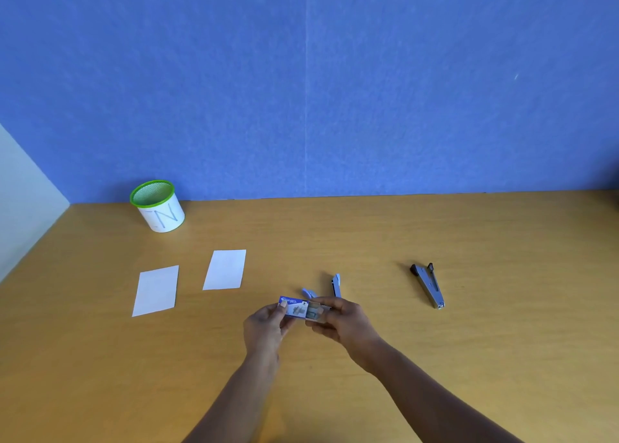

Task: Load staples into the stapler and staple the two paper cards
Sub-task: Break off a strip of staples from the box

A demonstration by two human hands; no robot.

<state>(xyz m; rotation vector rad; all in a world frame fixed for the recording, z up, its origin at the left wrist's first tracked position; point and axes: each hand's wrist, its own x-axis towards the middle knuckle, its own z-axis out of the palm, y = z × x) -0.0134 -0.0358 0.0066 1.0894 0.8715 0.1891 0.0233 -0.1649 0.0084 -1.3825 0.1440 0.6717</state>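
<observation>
My left hand (266, 325) grips the blue-and-white sleeve of a small staple box (294, 306) above the table. My right hand (341, 322) pinches the box's inner tray (315, 313), which sticks out to the right with grey staples showing in it. Just behind my hands lies a light blue stapler (336, 285), opened wide, partly hidden by my fingers. Two white paper cards lie flat to the left, one nearer (156, 290) and one farther (225, 269), apart from each other.
A black and silver stapler (429, 285) lies open on the wooden table (502, 325) to the right. A white mesh cup with a green rim (158, 205) stands at the back left against the blue wall.
</observation>
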